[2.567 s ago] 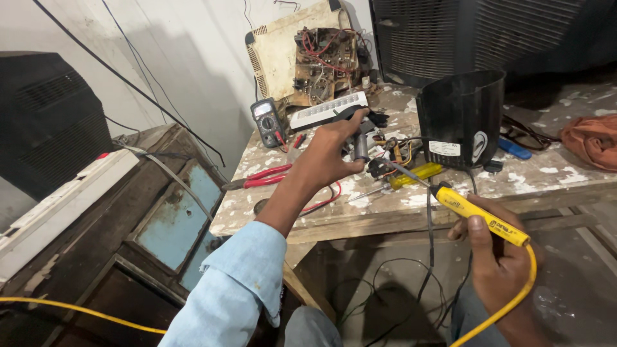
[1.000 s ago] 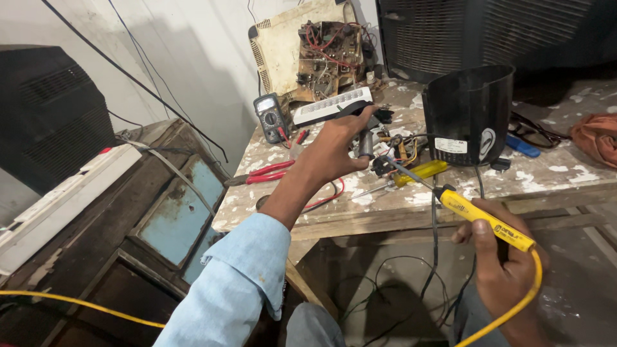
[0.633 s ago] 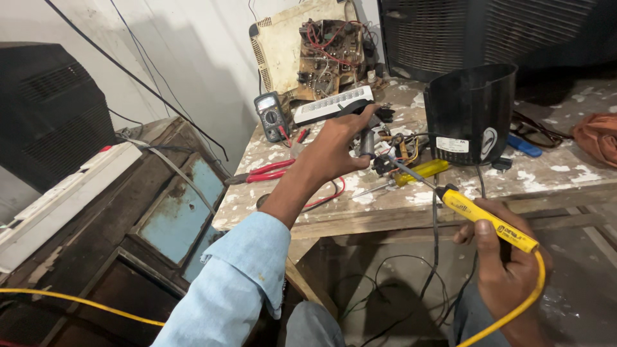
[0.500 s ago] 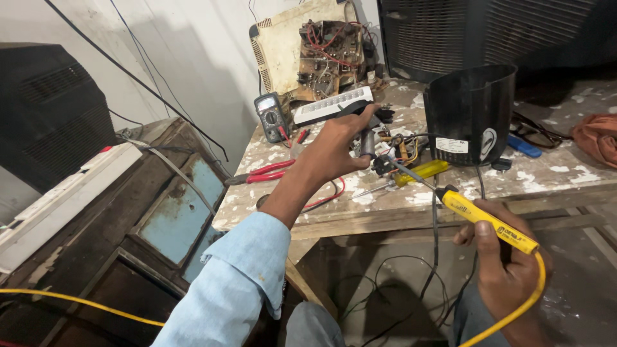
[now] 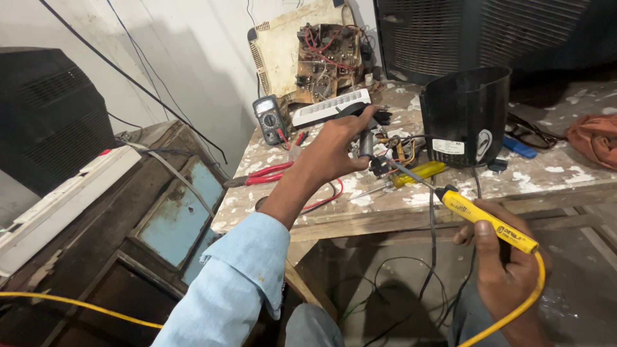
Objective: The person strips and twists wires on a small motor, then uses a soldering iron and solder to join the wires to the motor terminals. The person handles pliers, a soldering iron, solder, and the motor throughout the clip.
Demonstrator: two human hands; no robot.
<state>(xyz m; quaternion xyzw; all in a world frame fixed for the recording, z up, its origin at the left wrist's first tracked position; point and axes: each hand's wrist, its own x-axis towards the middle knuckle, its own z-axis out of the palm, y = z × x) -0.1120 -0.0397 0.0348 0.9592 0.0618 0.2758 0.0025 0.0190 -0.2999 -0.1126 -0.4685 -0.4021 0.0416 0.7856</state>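
Note:
My left hand (image 5: 334, 149) reaches over the paint-spattered wooden bench (image 5: 450, 193) and pinches a small grey cylindrical part (image 5: 366, 142) with wires on it. My right hand (image 5: 504, 257) is closed round a yellow-handled soldering iron (image 5: 485, 218) with a yellow cord. Its metal tip (image 5: 402, 170) points up-left at the wire cluster (image 5: 392, 151) beside the cylindrical part. A black drum-shaped housing (image 5: 466, 115) stands just right of the wires.
On the bench lie a multimeter (image 5: 268, 119), a white power strip (image 5: 331, 106), red-handled pliers (image 5: 260, 177), a yellow-handled screwdriver (image 5: 418, 173) and an old circuit chassis (image 5: 321, 58). An orange cloth (image 5: 594, 138) is far right. A dark cabinet (image 5: 154, 225) stands left.
Both hands hold almost the same pose. The view has shifted slightly; the soldering iron's tip stays near the wires.

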